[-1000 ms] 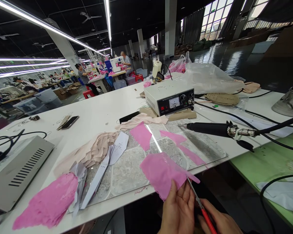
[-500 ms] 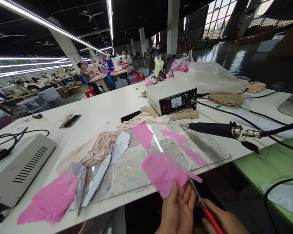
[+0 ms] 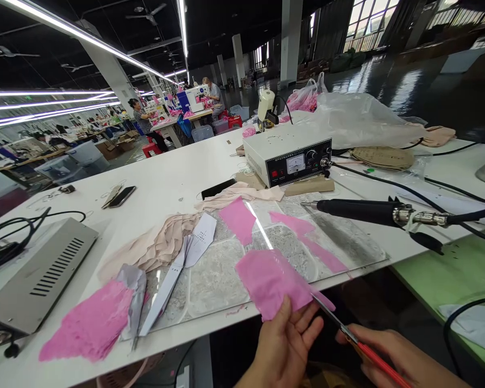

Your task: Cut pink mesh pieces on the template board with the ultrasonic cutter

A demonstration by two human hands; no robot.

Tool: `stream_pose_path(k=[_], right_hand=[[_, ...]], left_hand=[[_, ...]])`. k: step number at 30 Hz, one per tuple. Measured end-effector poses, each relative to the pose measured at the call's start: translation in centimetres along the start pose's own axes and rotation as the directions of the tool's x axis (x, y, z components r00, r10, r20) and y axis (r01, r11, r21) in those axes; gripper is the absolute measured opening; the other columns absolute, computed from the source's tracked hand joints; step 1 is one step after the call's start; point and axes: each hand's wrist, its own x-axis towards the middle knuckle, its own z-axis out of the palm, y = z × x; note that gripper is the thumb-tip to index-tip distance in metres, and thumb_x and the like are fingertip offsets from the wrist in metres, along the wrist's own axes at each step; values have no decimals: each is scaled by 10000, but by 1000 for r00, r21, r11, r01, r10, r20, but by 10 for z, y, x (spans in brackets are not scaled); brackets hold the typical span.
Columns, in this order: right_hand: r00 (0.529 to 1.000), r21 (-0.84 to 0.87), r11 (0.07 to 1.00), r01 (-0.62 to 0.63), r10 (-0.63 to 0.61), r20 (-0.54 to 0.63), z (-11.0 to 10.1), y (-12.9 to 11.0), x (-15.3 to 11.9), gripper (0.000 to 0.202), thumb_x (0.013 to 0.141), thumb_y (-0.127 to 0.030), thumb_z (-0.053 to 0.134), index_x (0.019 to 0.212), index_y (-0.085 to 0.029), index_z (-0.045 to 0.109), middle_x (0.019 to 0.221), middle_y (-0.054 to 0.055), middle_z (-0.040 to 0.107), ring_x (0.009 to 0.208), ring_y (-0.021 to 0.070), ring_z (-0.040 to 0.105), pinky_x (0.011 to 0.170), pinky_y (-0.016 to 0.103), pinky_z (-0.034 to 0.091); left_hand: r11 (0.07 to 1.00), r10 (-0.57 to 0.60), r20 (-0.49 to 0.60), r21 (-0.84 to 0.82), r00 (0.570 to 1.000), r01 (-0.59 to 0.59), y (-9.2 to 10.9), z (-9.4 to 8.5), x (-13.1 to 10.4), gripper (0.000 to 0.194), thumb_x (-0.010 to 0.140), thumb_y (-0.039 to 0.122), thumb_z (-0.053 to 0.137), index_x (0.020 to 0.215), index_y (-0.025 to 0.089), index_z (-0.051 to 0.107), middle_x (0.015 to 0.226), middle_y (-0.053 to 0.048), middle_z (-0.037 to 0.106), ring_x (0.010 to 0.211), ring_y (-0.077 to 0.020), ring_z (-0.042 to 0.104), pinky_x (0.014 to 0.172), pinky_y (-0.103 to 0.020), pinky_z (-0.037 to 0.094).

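A pink fabric piece (image 3: 272, 277) lies partly on the glossy marbled mat (image 3: 216, 275) and hangs over the table's front edge. My left hand (image 3: 285, 342) pinches its lower edge between thumb and fingers. Red-handled scissors (image 3: 358, 342) are gripped in my right hand (image 3: 396, 350), their blades meeting the fabric's right corner, where a narrow strip sticks out. Smaller pink pieces (image 3: 237, 220) rest farther back on the mat. White paper patterns (image 3: 170, 288) and beige fabric (image 3: 157, 242) lie to the left, beside a pink fabric stack (image 3: 91, 320).
A grey control box (image 3: 289, 156) stands at the back, its cable leading to a black handheld tool (image 3: 355, 211) on the mat's right. Another metal box (image 3: 40, 275) sits far left, near a phone (image 3: 122, 197). Behind are plastic bags (image 3: 359, 118) and people at sewing machines.
The scissors and my right hand have shifted right and tilted lower. My left hand has moved slightly left, still on the fabric. The view has shifted a little.
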Motion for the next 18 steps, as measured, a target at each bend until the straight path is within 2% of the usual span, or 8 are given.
stream_pose_path(k=[3,6,8,10,14,18], right_hand=[[1000,-70,998,-5,6,20,-2,3,0,334,789,-303,533,1084,-210,659,813,35,671,570,139,568,491,203,436],[996,-96,995,-16,7,-89,1,13,-1,434,778,-380,502,1133,-179,652,856,69,672,533,150,578,493,243,468],[983,-111,994,-20,0,-182,3,23,-1,483,765,-423,500,1143,-166,656,882,86,677,586,178,615,567,274,516],[976,-148,989,-17,-15,-215,1,33,2,497,759,-444,512,1146,-175,669,953,104,685,726,223,661,680,301,548],[983,-252,968,22,-67,-170,-7,49,9,514,771,-489,526,1176,-211,678,1061,116,691,960,289,657,861,347,531],[989,-287,958,18,-60,-137,-12,56,11,524,814,-516,473,1211,-228,656,1064,118,694,1000,304,649,862,353,530]], left_hand=[[1000,-1,-3,2,1000,1,1,-1,-1,259,959,248,507,1004,47,665,1108,-200,702,1107,-278,648,950,-379,519],[1000,7,-1,5,1000,-7,1,-2,-1,253,951,248,522,988,51,675,1081,-192,713,1101,-277,651,953,-384,513],[1000,11,11,3,1000,-11,1,-4,0,250,944,253,535,987,55,681,1090,-193,710,1114,-280,644,962,-391,506],[1000,10,34,5,999,-10,1,-7,1,252,936,261,551,1003,57,684,1125,-197,697,1141,-283,627,974,-393,497],[1000,1,90,15,996,-2,1,-14,3,260,912,279,596,1032,68,690,1182,-194,673,1185,-283,597,997,-389,480],[1000,6,103,25,995,-9,1,-17,4,275,895,294,624,1046,74,689,1185,-192,672,1188,-284,595,996,-389,480]])
